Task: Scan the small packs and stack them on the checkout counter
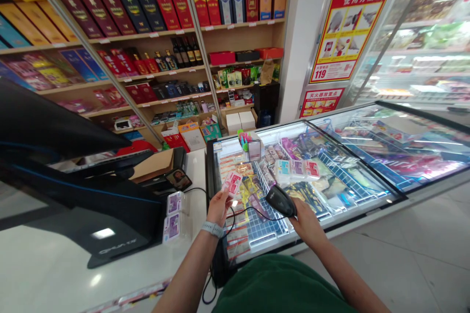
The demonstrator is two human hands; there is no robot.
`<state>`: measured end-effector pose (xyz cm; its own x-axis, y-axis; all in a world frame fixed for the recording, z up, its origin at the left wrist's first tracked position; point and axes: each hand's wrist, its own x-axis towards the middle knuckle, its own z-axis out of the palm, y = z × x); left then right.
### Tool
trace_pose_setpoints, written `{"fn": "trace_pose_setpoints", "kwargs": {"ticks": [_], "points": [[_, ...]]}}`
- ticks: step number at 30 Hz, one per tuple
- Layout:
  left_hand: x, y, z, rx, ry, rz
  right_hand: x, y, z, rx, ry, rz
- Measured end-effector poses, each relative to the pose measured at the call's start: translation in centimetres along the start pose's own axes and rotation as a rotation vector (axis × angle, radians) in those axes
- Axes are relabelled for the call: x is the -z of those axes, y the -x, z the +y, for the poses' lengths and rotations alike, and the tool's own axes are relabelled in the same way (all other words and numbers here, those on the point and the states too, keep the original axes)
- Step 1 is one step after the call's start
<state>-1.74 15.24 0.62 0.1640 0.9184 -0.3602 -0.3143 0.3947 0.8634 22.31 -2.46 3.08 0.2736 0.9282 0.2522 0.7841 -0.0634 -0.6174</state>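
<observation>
My left hand is closed on a small red-and-white packet, held up over the glass lid of a chest freezer. My right hand grips a black barcode scanner, its head turned toward the packet, a short gap between them. The scanner's black cable runs back toward my body. Three more small packets, blue, pink and red, lie in a row on the freezer lid. Two purple-and-white packets rest on the white counter to my left.
A black checkout terminal with a tilted screen fills the left. Behind it stand wooden shelves with boxed goods and bottles. A second freezer and a glass-door cooler lie to the right, beside a red fire-hydrant notice.
</observation>
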Motion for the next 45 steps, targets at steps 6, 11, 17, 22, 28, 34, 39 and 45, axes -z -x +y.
{"fn": "trace_pose_setpoints", "kwargs": {"ticks": [6,11,17,22,28,34,39,45], "points": [[-0.2,-0.6,0.0,-0.048,-0.066,-0.061,-0.2,0.0,0.3,-0.008,0.014,-0.015],[-0.3,-1.0,0.2,-0.126,-0.188,-0.07,-0.4,0.0,0.1,-0.013,0.016,-0.003],[-0.4,-0.9,1.0,-0.225,-0.321,-0.061,-0.6,0.1,-0.2,-0.013,0.001,-0.014],[-0.7,-0.9,1.8,-0.264,-0.315,-0.054,-0.7,0.0,-0.6,0.029,-0.004,0.022],[-0.8,-1.0,3.0,-0.265,-0.286,-0.032,-0.5,-1.3,-2.2,0.113,-0.008,0.083],[-1.5,-1.3,4.7,-0.271,-0.274,-0.042,-1.0,-2.5,-3.8,0.123,0.004,0.093],[-2.0,-1.7,5.3,-0.279,-0.3,-0.078,-1.4,-2.6,-4.3,0.098,0.015,0.051],[-2.4,-1.5,4.8,-0.282,-0.322,-0.068,-1.4,-2.8,-3.7,0.079,-0.009,0.015]]}}
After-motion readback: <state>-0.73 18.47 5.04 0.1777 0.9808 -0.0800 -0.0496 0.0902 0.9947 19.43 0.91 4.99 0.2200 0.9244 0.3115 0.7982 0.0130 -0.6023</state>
